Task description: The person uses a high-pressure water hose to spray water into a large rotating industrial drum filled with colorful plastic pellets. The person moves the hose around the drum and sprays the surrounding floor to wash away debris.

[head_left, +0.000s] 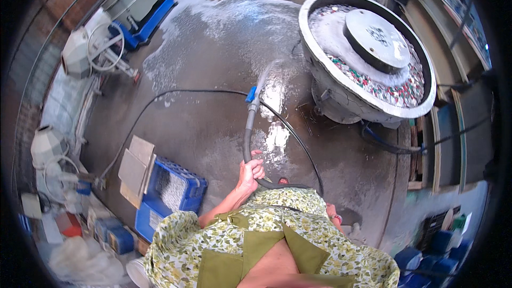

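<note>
My left hand [249, 175] is closed around a dark hose [247, 149] in front of my body. The hose ends in a grey pipe nozzle with a blue valve handle [251, 94]. A stream of water [262, 77] leaves the nozzle and lands on the wet concrete floor [213, 64], where white foam [208, 13] spreads farther off. Low at my right side hangs my right hand [332, 210], partly covered by my patterned clothing; its fingers do not show clearly. The hose loops from my left hand past my waist and across the floor to the left.
A large round vibrating tub [314, 37] holding small colourful pieces and foam stands at the right. Blue crates [194, 189] with whitish pieces and leaning boards [136, 165] are at the near left. Machines with handwheels [106, 48] line the left wall; shelves [450, 133] stand right.
</note>
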Available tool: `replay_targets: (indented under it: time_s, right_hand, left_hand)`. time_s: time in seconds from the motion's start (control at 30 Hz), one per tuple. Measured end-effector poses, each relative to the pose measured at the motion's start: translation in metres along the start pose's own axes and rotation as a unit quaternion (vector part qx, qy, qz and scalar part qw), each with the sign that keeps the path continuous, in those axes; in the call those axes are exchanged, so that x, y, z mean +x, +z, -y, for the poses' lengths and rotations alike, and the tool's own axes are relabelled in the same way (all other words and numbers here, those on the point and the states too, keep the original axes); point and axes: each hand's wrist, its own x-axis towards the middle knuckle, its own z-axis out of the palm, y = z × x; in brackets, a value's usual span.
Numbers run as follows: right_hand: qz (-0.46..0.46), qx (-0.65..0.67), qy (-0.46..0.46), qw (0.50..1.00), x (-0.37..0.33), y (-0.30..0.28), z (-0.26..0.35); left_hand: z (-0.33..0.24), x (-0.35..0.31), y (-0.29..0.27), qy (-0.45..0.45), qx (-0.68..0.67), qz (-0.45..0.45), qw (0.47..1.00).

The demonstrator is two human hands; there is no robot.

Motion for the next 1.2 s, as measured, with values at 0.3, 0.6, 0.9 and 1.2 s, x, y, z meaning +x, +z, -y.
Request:
replay_targets:
  time_s: [0.3, 0.6, 0.9, 1.2]
  right_hand:
    - [-0.007, 0.076, 0.038, 0.996, 0.056, 0.002, -0.06]
    - [0.001, 0.081, -0.027, 0.996, 0.042, -0.009, 0.029]
    - [0.05, 0.095, 0.039, 0.993, 0.068, 0.02, 0.11]
    - [0.057, 0.169, 0.004, 0.984, 0.12, 0.098, 0.149]
  left_hand:
    - [-0.009, 0.012, -0.009, -0.01, -0.01, 0.006, 1.0]
    - [-0.035, 0.031, -0.022, 0.039, -0.064, -0.01, 0.997]
    - [-0.165, 0.118, -0.051, 0.139, -0.157, 0.011, 0.978]
    - [-0.25, 0.17, -0.088, 0.128, -0.198, -0.006, 0.972]
